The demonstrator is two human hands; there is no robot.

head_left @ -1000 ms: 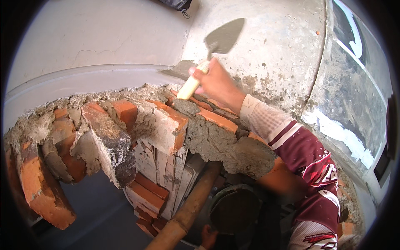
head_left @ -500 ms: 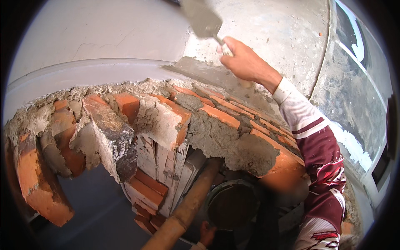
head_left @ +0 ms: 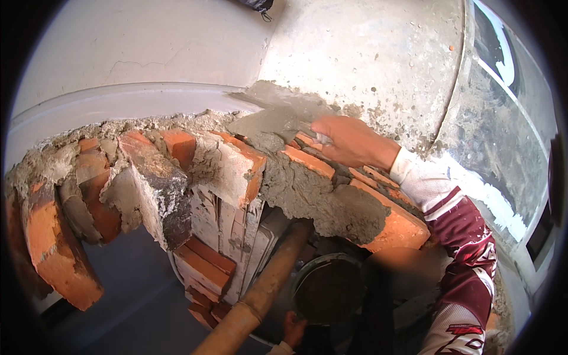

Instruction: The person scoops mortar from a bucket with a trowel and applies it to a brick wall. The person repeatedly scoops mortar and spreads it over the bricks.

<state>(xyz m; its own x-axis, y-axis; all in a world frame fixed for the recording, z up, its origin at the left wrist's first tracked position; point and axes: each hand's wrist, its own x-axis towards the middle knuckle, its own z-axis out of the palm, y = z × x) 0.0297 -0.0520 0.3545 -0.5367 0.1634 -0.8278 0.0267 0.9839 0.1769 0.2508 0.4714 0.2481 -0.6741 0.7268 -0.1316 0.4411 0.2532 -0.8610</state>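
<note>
My right hand (head_left: 349,141) is closed round the handle of a trowel. The trowel's flat grey blade (head_left: 265,122) lies low at the wall's back edge, against wet mortar; it is smeared by motion. Beneath it, a brick wall (head_left: 395,228) of orange bricks has a thick patch of wet grey mortar (head_left: 331,201) over its top and near side. Down in the shade at the lower edge, my left hand (head_left: 293,329) has curled fingers, beside a bamboo pole (head_left: 260,302) and below a round bucket (head_left: 300,271). What it grips is hidden.
Broken bricks (head_left: 59,248) jut out at the left, with a darkened brick (head_left: 157,189) beside them. A pale wall (head_left: 148,47) rises behind. Stacked bricks (head_left: 204,263) lie below. At the right stands a framed panel (head_left: 503,118). A dark bag-like thing (head_left: 257,5) shows at the top.
My right hand has come down and nearer with the trowel, from above the wall to its top. My left hand has hardly moved.
</note>
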